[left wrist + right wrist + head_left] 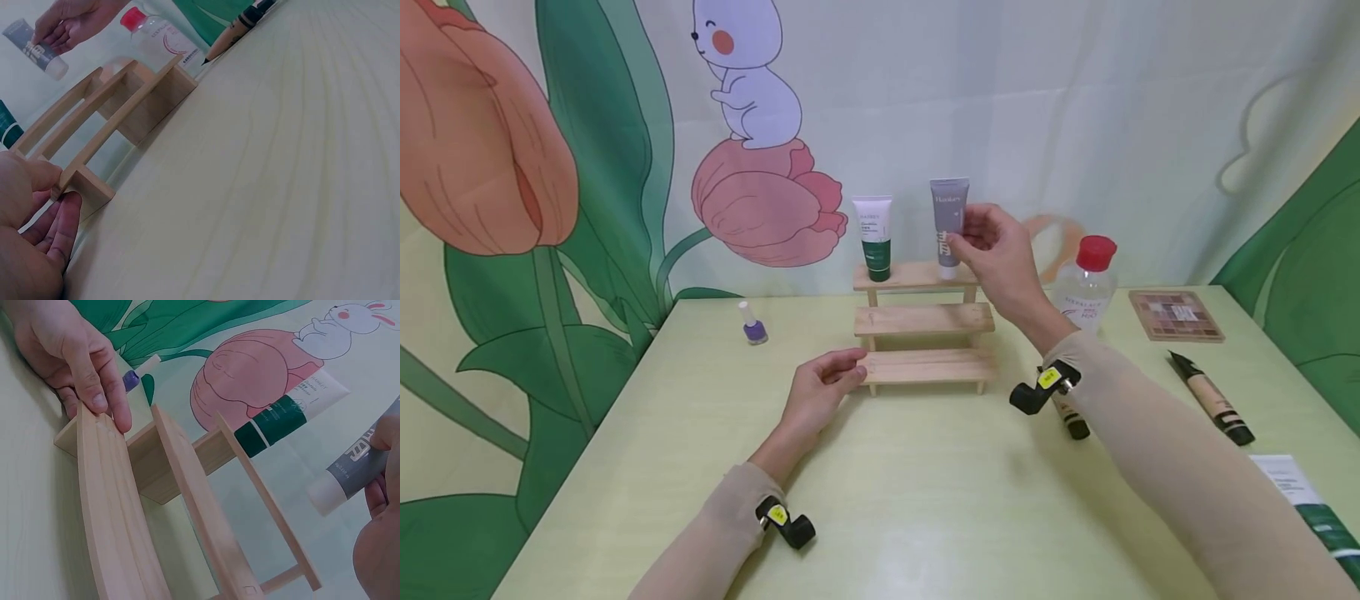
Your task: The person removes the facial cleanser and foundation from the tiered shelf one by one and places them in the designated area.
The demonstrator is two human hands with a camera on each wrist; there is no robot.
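Observation:
A three-step wooden stand stands on the table. My left hand pinches the left end of its lowest step, thumb on top and fingers beneath in the left wrist view. Between the thumb and fingers of my right hand is a grey squeeze tube, cap down. Both wrist views show its white cap a little apart from the top step. On the left part of that step, a white and green tube stands upright on its cap.
Left of the stand is a purple nail polish bottle. To the right are a clear bottle with a red cap, a palette and a beige-black tube. Another such tube lies partly under my right forearm; a white-green tube lies near the right edge.

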